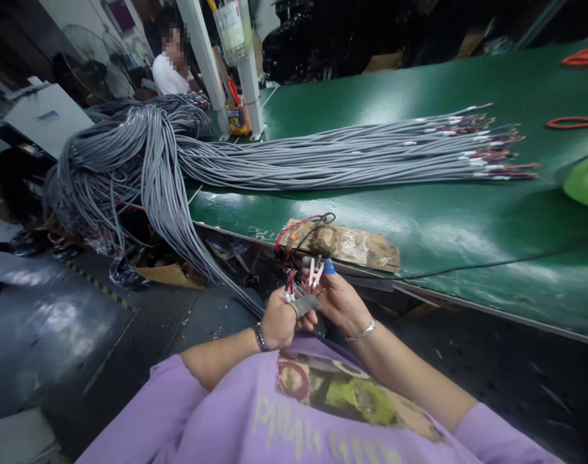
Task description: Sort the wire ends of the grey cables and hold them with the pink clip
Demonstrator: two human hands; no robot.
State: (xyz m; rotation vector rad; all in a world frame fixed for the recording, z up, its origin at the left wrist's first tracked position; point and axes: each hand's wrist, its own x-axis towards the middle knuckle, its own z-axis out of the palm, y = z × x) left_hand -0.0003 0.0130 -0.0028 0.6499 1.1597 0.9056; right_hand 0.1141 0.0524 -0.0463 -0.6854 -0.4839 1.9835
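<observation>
My left hand [278,320] is closed round the end of a grey cable [306,303], whose thin coloured wires [289,281] stick up from the fist. My right hand [341,301] pinches a pink-and-white clip [315,272] at those wire ends; its fingertip wears a blue cover [329,266]. Both hands meet just below the edge of the green table [420,219], in front of a taped cardboard pad [356,246] with red and black wires [298,227] running off it.
A thick bundle of grey cables [323,158] lies across the table and droops off its left end to the floor. A seated person [168,67] is at the far back left. Orange cord loops [581,59] and a green object [587,180] sit right. A black wire [492,264] crosses the table.
</observation>
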